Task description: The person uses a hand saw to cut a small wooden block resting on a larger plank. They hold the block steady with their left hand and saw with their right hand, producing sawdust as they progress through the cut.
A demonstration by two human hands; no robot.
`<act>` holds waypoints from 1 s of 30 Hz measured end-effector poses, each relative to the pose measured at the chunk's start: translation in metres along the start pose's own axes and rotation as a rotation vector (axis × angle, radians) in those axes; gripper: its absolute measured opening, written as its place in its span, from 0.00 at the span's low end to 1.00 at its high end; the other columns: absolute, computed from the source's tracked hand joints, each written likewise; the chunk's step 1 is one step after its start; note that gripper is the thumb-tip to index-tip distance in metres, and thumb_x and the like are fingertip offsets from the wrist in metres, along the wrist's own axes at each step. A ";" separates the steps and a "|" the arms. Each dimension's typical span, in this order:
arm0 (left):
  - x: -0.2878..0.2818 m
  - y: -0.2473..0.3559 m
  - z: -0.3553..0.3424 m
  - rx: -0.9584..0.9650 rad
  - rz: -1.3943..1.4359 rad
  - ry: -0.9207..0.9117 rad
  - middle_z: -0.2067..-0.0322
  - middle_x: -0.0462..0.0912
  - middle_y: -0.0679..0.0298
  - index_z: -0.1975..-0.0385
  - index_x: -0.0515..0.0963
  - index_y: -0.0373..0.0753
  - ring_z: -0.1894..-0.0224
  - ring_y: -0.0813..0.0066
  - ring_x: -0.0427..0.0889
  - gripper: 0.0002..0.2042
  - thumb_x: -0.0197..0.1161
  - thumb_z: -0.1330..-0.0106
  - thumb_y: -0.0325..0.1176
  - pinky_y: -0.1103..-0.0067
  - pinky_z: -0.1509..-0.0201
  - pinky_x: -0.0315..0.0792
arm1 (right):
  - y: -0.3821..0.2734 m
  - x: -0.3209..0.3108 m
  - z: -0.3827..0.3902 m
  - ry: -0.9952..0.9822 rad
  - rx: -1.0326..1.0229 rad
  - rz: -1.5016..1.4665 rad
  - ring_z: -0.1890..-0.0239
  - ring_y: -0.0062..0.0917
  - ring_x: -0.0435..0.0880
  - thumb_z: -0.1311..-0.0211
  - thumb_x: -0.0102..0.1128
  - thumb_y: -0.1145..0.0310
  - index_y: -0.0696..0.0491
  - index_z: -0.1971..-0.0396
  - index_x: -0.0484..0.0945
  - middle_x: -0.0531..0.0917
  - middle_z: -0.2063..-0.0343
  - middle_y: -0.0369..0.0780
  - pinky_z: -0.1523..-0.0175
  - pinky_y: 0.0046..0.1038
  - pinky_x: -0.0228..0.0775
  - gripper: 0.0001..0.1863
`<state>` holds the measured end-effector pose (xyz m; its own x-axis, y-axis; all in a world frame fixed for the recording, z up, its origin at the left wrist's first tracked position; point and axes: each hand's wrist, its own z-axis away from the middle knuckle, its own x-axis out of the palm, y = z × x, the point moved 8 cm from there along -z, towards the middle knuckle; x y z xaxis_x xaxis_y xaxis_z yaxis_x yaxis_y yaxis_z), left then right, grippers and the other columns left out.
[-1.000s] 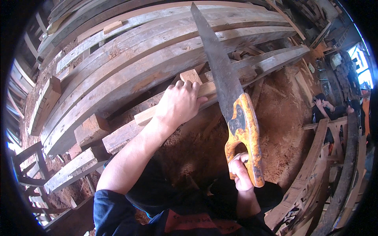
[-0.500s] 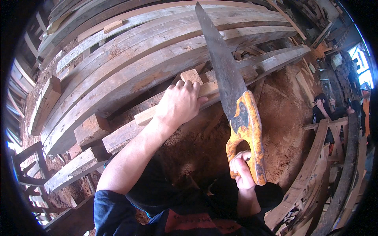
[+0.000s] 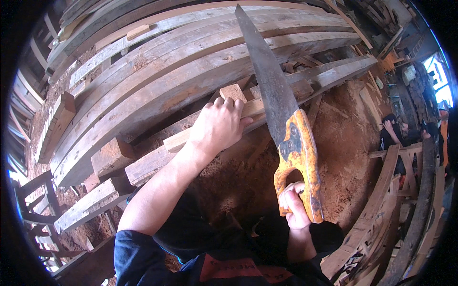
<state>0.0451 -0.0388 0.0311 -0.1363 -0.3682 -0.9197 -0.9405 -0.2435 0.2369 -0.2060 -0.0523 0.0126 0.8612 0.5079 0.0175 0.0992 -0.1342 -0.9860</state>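
My right hand (image 3: 296, 205) is closed around the worn yellow handle of a handsaw (image 3: 273, 88). Its long grey blade slants away and up to the left, passing over a light wooden strip (image 3: 179, 140). Whether the teeth have cut into the wood cannot be made out. My left hand (image 3: 218, 124) lies over the same strip, left of the blade, with its fingers curled over the far edge and the thumb along the near side. Just beyond my knuckles a small wooden block (image 3: 233, 92) shows its sawn end.
Long thick beams (image 3: 157, 86) lie side by side across the far side. Shorter timbers (image 3: 112, 157) are at the left, and reddish sawdust (image 3: 343, 157) covers the ground. Long planks (image 3: 367, 214) stretch along the right, where another person (image 3: 392, 131) sits farther off.
The saw has drawn back very slightly toward me, its tip a little lower in view. My left hand keeps its place on the strip.
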 end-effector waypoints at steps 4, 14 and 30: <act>-0.001 0.003 -0.001 0.014 -0.048 -0.028 0.70 0.81 0.53 0.63 0.74 0.33 0.63 0.60 0.83 0.19 0.56 0.32 0.47 0.70 0.62 0.79 | 0.012 -0.010 0.003 -0.009 -0.018 0.086 0.81 0.24 0.74 0.52 0.62 0.79 0.58 0.75 0.75 0.75 0.82 0.37 0.74 0.27 0.63 0.04; 0.002 0.003 0.000 0.010 -0.062 0.015 0.73 0.79 0.53 0.66 0.72 0.33 0.66 0.58 0.83 0.21 0.57 0.34 0.50 0.69 0.65 0.79 | -0.020 0.002 -0.014 -0.079 0.033 0.120 0.82 0.24 0.75 0.49 0.63 0.78 0.57 0.74 0.75 0.75 0.83 0.37 0.74 0.27 0.64 0.04; 0.008 0.008 0.000 -0.009 -0.052 0.012 0.74 0.79 0.49 0.67 0.72 0.31 0.72 0.55 0.83 0.20 0.59 0.34 0.47 0.67 0.72 0.79 | -0.037 0.023 -0.032 -0.168 -0.041 0.242 0.82 0.17 0.72 0.45 0.65 0.78 0.56 0.75 0.74 0.74 0.83 0.33 0.76 0.22 0.61 0.07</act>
<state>0.0364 -0.0439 0.0261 -0.0837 -0.3658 -0.9269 -0.9433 -0.2707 0.1920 -0.1740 -0.0630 0.0552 0.7680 0.5903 -0.2483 -0.0759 -0.3010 -0.9506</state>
